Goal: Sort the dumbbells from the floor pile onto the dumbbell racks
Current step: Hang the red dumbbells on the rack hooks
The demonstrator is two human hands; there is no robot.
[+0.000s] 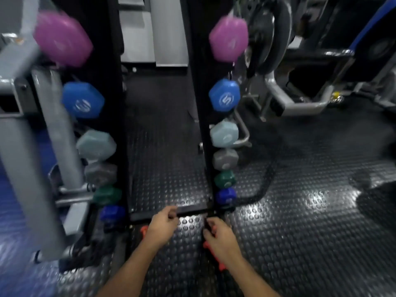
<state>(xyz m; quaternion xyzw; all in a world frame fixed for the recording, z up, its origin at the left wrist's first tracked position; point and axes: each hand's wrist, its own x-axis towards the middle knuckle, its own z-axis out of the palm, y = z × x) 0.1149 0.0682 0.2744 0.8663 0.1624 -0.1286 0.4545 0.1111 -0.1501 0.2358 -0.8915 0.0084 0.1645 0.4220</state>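
Two black dumbbell racks stand side by side, the left rack [115, 125] and the right rack [201, 125]. Each carries pink [228, 38], blue [224, 95], pale teal [224, 133], grey [225, 159], green [225, 179] and dark blue [226, 196] dumbbells from top to bottom. My left hand [161, 225] is curled at the foot of the left rack, and an orange dumbbell end [144, 230] sticks out beside it. My right hand [220, 236] grips a second orange dumbbell [220, 264] low beside the right rack. Both orange dumbbells are mostly hidden by the hands.
Black studded rubber floor [300, 232] spreads to the right. A grey machine frame [42, 146] crowds the left rack. Weight plates [270, 39] and a grey bench frame [300, 103] stand at the back right. A black base bar [192, 207] joins the racks.
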